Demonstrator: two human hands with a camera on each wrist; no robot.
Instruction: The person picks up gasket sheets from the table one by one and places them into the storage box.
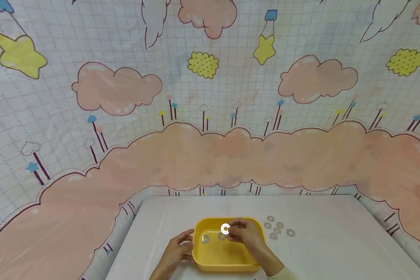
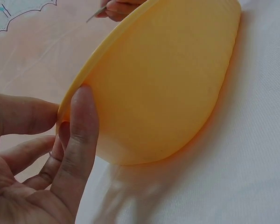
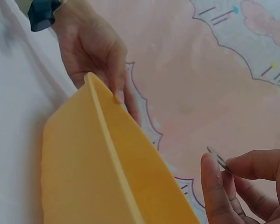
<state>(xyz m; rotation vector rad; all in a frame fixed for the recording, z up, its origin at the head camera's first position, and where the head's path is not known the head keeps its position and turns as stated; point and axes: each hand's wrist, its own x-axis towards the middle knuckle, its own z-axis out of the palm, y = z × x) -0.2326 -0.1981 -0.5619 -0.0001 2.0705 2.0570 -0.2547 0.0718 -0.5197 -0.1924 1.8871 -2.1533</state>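
Observation:
A yellow plastic tray [image 1: 227,254] with a raised rim stands on the table. Its left rim is held by my left hand [image 1: 176,249]; in the left wrist view the thumb [image 2: 81,126] lies against the outer wall and the index finger meets the rim. Over the tray, my right hand [image 1: 243,233] pinches a flat metal washer [image 1: 225,228] between thumb and fingers. Seen edge-on in the right wrist view, the washer [image 3: 218,158] is above the rim. Two more washers, one at left [image 1: 205,239] and one partly hidden behind the held one [image 1: 221,236], lie inside the tray.
Several loose washers [image 1: 277,231] lie on the white table [image 1: 318,249] just right of the tray. Behind the table hangs a patterned cloth [image 1: 231,155] with clouds and stars. A dark band [image 3: 41,15] sits on the left wrist.

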